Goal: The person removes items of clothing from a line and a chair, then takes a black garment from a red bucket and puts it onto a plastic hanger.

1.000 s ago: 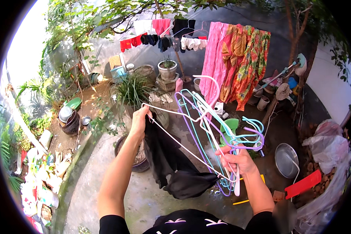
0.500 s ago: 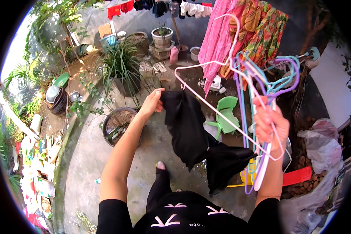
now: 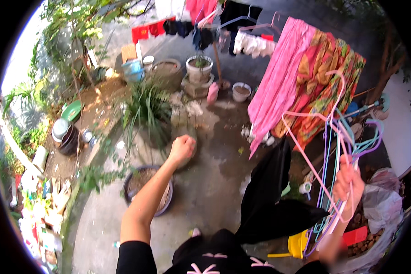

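Note:
My right hand (image 3: 348, 185) is wrapped round a bundle of hangers: a pink clothes hanger (image 3: 307, 160) in front, with purple, blue and white ones behind. A black garment (image 3: 270, 201) hangs from the pink hanger, one side bunched near its lower corner beside my right hand, the other part swung toward my body. My left hand (image 3: 183, 149) is out in front over the concrete, apart from the garment. Its fingers are curled in and nothing shows in them.
A pink cloth (image 3: 281, 77) and patterned cloths (image 3: 322, 77) hang ahead on the right. Small laundry hangs on a line (image 3: 187, 31) beyond. Potted plants (image 3: 144, 109) stand left of centre. A yellow plastic thing (image 3: 297, 244) and a red piece (image 3: 354, 236) lie low on the right.
My left hand has let go of the black garment and closed. The garment and the hangers in my right hand have moved to the right. The view has tilted up toward the laundry line.

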Available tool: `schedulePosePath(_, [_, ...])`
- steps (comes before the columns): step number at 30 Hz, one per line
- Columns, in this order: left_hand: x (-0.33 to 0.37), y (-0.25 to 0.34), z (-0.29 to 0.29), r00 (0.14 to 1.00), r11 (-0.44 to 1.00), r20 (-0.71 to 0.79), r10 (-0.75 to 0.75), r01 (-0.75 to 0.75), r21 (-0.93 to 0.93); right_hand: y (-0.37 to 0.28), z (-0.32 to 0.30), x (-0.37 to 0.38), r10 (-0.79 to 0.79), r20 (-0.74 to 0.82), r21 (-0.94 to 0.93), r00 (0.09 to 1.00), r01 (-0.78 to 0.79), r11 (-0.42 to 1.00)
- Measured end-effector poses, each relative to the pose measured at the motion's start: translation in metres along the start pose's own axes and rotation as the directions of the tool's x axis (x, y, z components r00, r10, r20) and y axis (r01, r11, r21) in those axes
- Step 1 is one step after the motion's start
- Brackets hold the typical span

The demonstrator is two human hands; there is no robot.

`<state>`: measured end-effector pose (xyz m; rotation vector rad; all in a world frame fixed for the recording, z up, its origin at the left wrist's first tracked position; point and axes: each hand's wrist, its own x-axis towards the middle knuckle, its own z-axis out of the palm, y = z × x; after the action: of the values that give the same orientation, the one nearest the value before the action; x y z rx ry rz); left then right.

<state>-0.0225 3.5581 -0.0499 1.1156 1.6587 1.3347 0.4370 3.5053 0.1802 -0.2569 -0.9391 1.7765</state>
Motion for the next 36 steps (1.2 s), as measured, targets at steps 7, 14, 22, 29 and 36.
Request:
schedulePosePath(7, [0.12, 0.108, 0.013, 0.958, 0.96, -0.076, 0.277, -0.274, 0.049, 0.026, -0.025, 0.072, -0.097, -0.201, -0.211, 0.975, 0.054, 0.976])
schedulePosePath(14, [0.222, 0.216, 0.017, 0.731, 0.682, -0.15, 0.665, -0.514, 0.52, 0.03, -0.056, 0.15, -0.131, -0.184, -0.204, 0.974, 0.093, 0.974])
schedulePosePath(22, [0.368, 0.279, 0.014, 0.242, 0.198, -0.09, 0.966, -0.468, 0.861, 0.049, -0.065, 0.231, -0.201, -0.235, -0.323, 0.951, 0.118, 0.939])
schedulePosePath(29, [0.463, 0.329, 0.035, 0.149, 0.045, 0.011, 0.989, -0.367, 0.929, 0.076, -0.05, 0.298, -0.256, -0.314, -0.361, 0.914, 0.134, 0.923])
schedulePosePath(36, [0.495, 0.341, 0.09, 0.39, 0.213, 0.058, 0.919, -0.615, 0.759, 0.092, -0.038, 0.341, -0.316, -0.384, -0.379, 0.868, 0.163, 0.911])
